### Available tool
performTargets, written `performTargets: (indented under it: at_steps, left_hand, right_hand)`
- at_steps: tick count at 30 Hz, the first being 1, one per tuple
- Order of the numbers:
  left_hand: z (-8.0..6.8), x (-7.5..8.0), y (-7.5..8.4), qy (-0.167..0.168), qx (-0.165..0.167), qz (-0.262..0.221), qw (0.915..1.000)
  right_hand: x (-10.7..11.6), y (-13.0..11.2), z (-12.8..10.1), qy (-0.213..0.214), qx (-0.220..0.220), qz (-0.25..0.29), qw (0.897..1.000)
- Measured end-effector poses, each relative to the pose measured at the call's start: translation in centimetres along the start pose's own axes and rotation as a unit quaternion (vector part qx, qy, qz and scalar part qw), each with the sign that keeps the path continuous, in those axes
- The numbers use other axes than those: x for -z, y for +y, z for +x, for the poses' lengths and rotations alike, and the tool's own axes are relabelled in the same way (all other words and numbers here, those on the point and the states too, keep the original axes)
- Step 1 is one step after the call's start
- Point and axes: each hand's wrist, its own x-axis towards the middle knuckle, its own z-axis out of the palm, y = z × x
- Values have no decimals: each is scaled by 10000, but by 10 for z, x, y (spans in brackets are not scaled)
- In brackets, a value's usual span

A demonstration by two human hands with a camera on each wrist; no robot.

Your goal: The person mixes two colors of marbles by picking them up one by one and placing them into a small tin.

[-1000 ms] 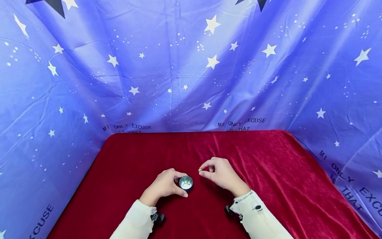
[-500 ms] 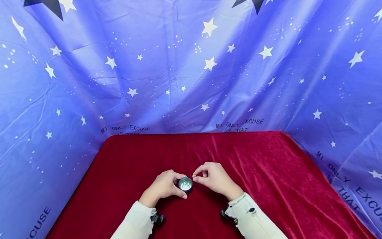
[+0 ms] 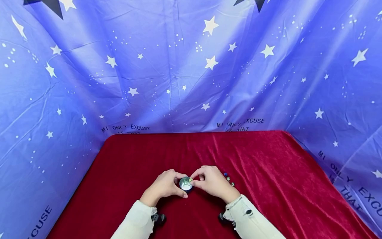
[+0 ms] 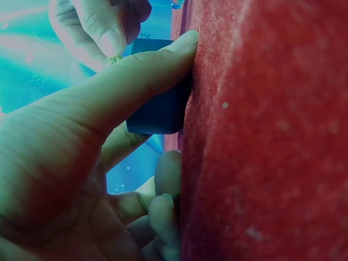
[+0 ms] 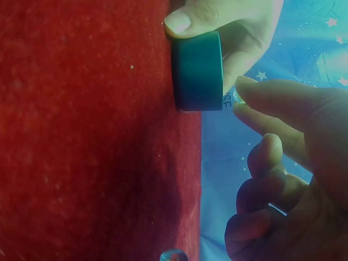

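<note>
Head view: left hand (image 3: 163, 186) grips small round tin (image 3: 186, 183) on red cloth (image 3: 268, 166); right hand (image 3: 212, 182) pinches tiny bead (image 3: 190, 180) over tin mouth. Bead probably hard, smooth, slippery; fingertip pinch suits.

Left wrist: thumb and fingers clamp tin (image 4: 157, 103) by side wall; looks rigid, light.

Right wrist: tin (image 5: 198, 70) upright on cloth, loose bead (image 5: 173, 255) nearby.

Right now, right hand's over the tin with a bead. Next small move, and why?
Probably open the pinch and let the bead drop. The right hand holds it just above the rim of the small round tin, which the left hand grips steady on the red cloth. Beads already lie inside, and more loose beads wait beside the right hand.
</note>
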Motion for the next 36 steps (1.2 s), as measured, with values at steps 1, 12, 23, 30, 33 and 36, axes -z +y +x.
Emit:
performTargets:
  at_steps: [1,12,23,30,33,36]
  left_hand:
    - [0,0,0,5,10,6,10000]
    - [0,0,1,-30,-7,-97,9999]
    - [0,0,0,-25,11,-148,9999]
    - [0,0,1,-38,-18,-66,10000]
    - [-1,1,1,-50,-20,-79,10000]
    - [-1,1,1,-57,5,-120,9999]
  right_hand:
    - [0,0,0,1,15,-5,10000]
    - [-1,-2,-1,-80,-39,8,10000]
    - [-4,-1,-1,-164,-55,24,9998]
    - [-6,-1,-2,-174,-34,22,9998]
    - [-6,-1,-1,-190,-41,21,9998]
    - [-6,-1,-1,-204,-65,36,9998]
